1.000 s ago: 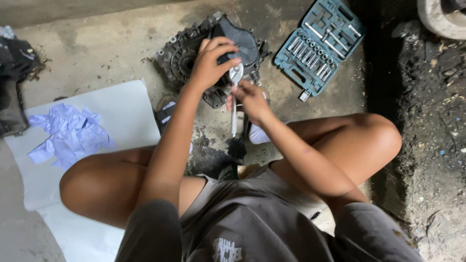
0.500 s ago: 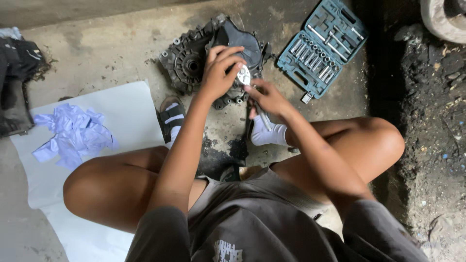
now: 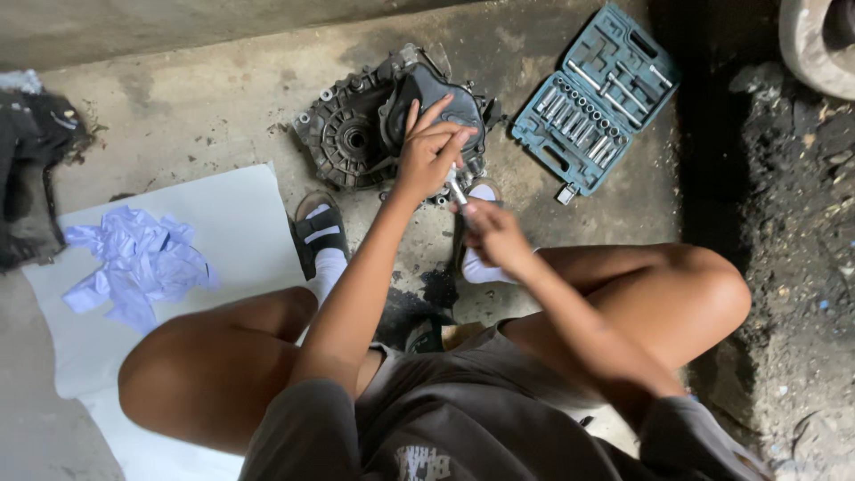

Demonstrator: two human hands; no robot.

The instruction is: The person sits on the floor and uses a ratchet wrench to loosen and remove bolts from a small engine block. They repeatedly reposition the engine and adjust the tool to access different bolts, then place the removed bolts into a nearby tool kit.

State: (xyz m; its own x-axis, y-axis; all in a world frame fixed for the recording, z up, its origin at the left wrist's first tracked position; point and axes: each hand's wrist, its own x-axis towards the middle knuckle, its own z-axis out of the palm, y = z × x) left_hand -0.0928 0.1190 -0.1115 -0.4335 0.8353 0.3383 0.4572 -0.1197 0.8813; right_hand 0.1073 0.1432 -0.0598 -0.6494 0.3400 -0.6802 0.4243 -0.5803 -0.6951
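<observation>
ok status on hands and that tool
Left hand and right hand both gripping slim metal tool. Tool over dark engine casing. Nothing blocking.

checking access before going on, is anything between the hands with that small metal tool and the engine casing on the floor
Nothing visible. The left hand is right over the dark engine casing, the right hand just below it, both gripping the small metal tool. The open socket set lies off to the side.

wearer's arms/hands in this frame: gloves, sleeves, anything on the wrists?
Both are bare: no gloves on the left hand or the right hand, and no watch, band or ring that can be made out. The forearms are uncovered to the elbows. Higher up, the sleeves of a loose dark grey T-shirt with a pale print on the chest cover the upper arms.
</observation>
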